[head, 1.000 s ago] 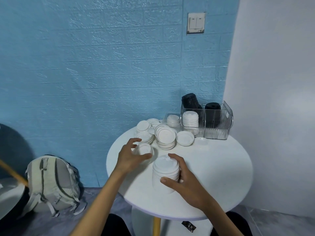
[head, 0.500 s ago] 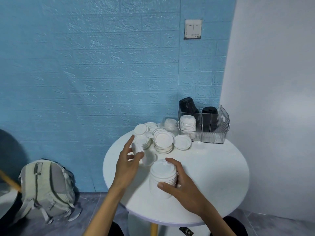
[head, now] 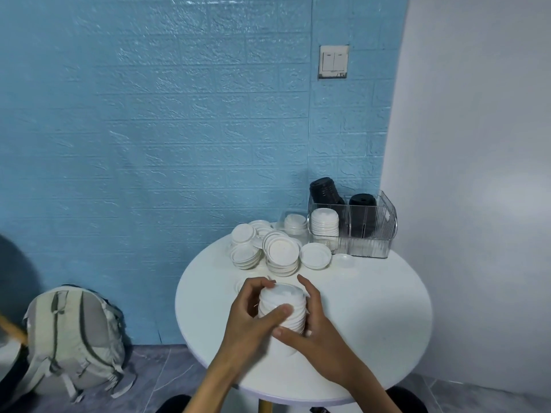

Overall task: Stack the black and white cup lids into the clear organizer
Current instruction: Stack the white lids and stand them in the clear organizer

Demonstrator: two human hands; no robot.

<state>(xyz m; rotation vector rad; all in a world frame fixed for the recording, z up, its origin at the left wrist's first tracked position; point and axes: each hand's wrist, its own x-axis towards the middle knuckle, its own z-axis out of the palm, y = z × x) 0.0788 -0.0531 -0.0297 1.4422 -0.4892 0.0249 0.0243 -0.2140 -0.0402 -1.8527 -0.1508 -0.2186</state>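
Note:
A tall stack of white lids (head: 281,308) stands on the round white table (head: 372,323) near its front. My left hand (head: 253,314) wraps its left side, thumb across the front. My right hand (head: 310,326) cups its right side. The clear organizer (head: 362,234) sits at the back right; it holds a white lid stack (head: 324,223) and two black lid stacks (head: 325,190) (head: 362,201). Loose white lid piles (head: 281,254) lie left of it, with a single lid (head: 315,255) beside them.
A blue brick-pattern wall runs behind the table and a white wall stands on the right. A pale backpack (head: 74,338) leans on the floor at the left. A small clear lid (head: 344,259) lies before the organizer.
My left hand brought the single white lid over and now closes on the tall stack together with my right hand. The camera view tilted down slightly.

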